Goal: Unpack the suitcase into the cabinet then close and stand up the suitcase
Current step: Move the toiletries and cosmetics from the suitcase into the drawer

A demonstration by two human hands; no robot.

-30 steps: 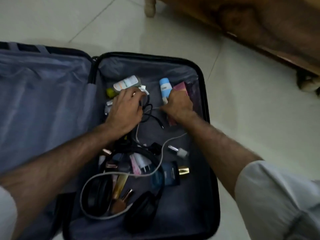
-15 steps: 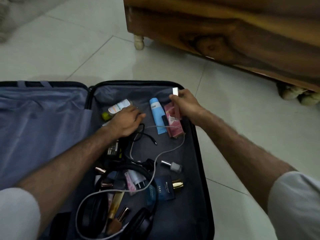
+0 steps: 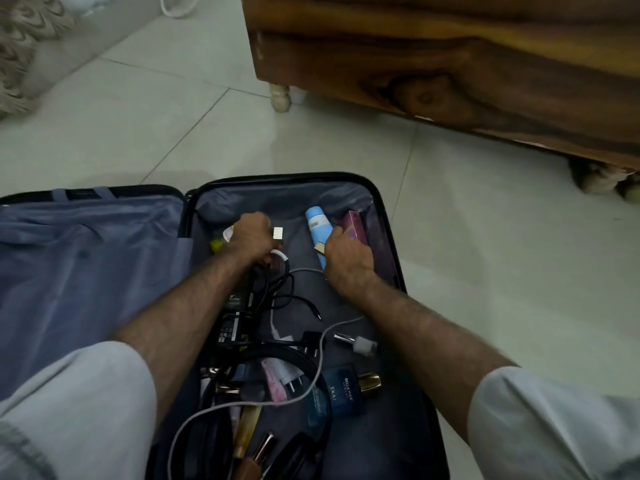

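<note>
Reaching into the suitcase (image 3: 388, 237), your right hand (image 3: 348, 263) clamps the blue tube (image 3: 317, 225), long axis pointing away; left hand (image 3: 252, 237) clutches white cable (image 3: 282, 254).

The room is dim, with a soft, flat light that seems to come from above and ahead, giving the pale floor tiles (image 3: 485, 258) a faint sheen near the cabinet (image 3: 450, 57) foot. Inside the suitcase (image 3: 388, 216) it gets murkier (the near end is almost lost in shadow), and small labels there are hard to read. The wide lens bows the edges. The sleeves (image 3: 76, 410) at the corners look soft and smeared, and the whole picture is grainy.
</note>
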